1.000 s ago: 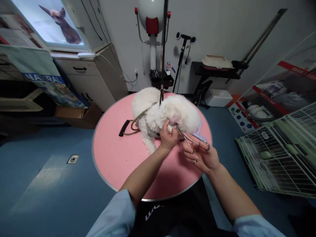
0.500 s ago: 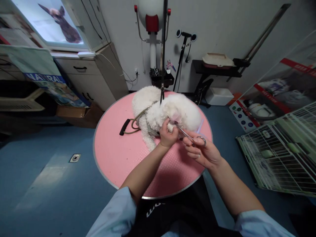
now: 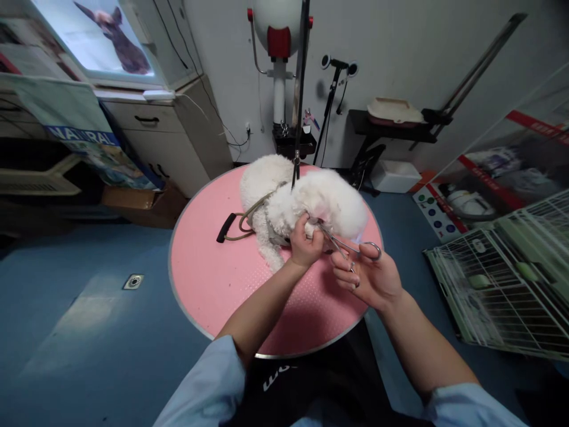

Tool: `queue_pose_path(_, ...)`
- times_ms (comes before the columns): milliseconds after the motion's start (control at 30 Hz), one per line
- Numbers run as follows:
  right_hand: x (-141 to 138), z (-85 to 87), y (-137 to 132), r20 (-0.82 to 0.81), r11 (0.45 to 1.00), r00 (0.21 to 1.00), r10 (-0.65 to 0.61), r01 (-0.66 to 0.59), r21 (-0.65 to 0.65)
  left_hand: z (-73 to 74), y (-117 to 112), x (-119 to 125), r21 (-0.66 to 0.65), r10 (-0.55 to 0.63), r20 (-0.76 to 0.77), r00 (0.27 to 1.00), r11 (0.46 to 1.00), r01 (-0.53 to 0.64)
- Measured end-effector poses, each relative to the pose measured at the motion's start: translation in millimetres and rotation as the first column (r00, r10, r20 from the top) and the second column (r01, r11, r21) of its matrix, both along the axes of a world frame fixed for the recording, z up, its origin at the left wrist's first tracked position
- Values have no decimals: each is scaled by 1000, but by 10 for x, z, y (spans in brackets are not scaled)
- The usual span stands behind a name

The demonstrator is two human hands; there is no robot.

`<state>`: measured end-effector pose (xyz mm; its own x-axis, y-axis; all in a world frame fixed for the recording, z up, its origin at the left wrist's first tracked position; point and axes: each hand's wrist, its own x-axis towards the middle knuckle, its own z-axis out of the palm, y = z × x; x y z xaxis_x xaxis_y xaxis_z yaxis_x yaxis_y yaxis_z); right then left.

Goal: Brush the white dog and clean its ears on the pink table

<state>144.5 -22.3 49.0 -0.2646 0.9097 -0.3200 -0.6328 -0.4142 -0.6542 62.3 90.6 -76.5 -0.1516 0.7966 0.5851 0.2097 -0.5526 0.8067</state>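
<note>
A fluffy white dog lies on the round pink grooming table, its head turned to the right. My left hand pinches the dog's ear, with the pink inner skin showing beside my fingers. In my right hand is a slim metal hemostat, thumb and finger in its rings. Its handles stand apart, and its tip is at the ear opening, partly lost in the fur. A harness with an olive leash and black handle lies by the dog's chest.
A grooming post with a strap rises behind the dog. Beyond it are a dryer and a lamp stand. A wire cage stands right; cabinets and a cardboard box are left.
The hemostat's handles have spread apart as my right-hand fingers opened. My left hand still pinches the ear, and the whole view has shifted slightly.
</note>
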Motion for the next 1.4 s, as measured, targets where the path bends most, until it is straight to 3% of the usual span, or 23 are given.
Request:
queue_pose_path(333,-72,44,69,79,996,993,-87,87,3,10,-17,-50,12,-50,-22,998,999,50)
queue_pose_path(700,-72,21,-35,138,995,987,-77,67,80,248,-35,-27,-78,-75,107,991,993,83)
queue_pose_path(867,-60,45,-95,100,990,992,-73,60,128,220,-36,-21,-154,-81,84,993,984,93)
queue_pose_path(1033,-28,64,-23,35,1000,999,-2,2,10,218,-58,-17,-181,-66,101,993,980,84)
queue_pose_path(1400,-164,80,-1,126,994,986,-109,104,45,168,-64,-34,-173,-63,51,997,982,71)
